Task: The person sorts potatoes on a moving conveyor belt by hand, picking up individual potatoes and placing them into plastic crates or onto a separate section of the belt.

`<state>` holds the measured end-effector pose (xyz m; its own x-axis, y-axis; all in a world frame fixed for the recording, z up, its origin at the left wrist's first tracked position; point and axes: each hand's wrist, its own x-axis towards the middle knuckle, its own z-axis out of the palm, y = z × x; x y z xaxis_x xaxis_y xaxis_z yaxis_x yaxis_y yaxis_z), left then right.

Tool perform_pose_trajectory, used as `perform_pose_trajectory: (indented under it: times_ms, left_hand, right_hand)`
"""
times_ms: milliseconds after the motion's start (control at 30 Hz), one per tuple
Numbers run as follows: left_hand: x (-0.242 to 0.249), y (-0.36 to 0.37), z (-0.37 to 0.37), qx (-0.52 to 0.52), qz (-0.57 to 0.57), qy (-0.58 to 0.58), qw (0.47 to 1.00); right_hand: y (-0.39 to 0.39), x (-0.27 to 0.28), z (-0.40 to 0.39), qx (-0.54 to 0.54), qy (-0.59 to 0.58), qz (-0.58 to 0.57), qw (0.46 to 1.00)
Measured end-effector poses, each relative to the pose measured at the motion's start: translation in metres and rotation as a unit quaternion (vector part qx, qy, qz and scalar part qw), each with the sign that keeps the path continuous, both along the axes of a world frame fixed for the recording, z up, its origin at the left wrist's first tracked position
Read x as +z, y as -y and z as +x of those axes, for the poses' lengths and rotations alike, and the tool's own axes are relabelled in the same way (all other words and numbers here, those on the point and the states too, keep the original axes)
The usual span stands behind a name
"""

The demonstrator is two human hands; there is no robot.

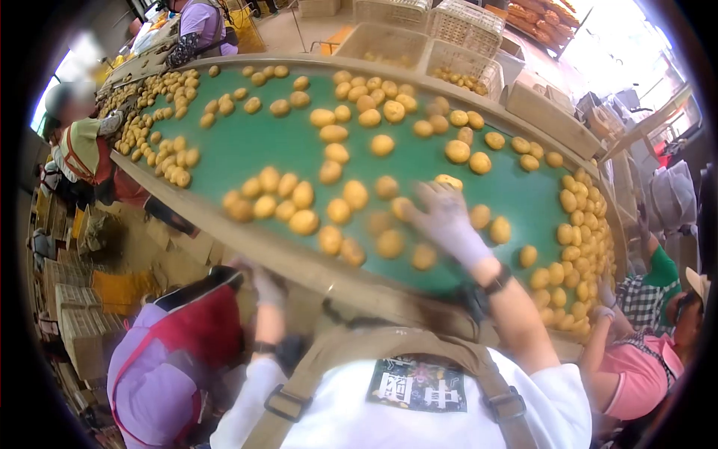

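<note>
My right hand, in a pale glove, reaches over the green conveyor belt with its fingers stretched out and apart. A potato lies right at its fingertips, and another potato sits beside the thumb. Several more potatoes are scattered around this hand, some smeared by motion. Down by the near edge of the belt frame is my left hand, also gloved and off the belt. Its fingers are blurred, and I cannot make out anything in them.
Potatoes crowd the belt's right end and far left. White plastic crates stand beyond the far rim. A co-worker in lilac bends close on my left; another in pink is on my right. More people work at the left end.
</note>
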<state>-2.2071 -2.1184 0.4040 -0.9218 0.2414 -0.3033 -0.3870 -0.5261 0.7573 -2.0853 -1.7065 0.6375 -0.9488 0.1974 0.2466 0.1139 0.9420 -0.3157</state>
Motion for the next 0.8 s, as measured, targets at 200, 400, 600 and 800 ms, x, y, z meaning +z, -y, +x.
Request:
perform_pose_trajectory:
  times_ms: [200, 400, 600, 800]
  left_hand:
    - [0.198, -0.038, 0.014, 0.201, -0.300, -0.226, 0.905]
    - [0.270, -0.110, 0.010, -0.224, -0.387, -0.293, 0.845]
    - [0.283, -0.132, -0.029, -0.384, -0.313, -0.310, 0.812]
    - [0.298, -0.105, -0.062, -0.504, -0.240, -0.142, 0.818]
  right_hand:
    - [0.020, -0.026, -0.068, -0.013, 0.055, -0.076, 0.995]
    - [0.071, 0.011, -0.061, 0.126, -0.046, -0.090, 0.987]
    - [0.098, 0.056, -0.064, 0.190, -0.001, -0.078, 0.979]
    - [0.122, 0.062, -0.079, 0.189, 0.064, -0.179, 0.964]
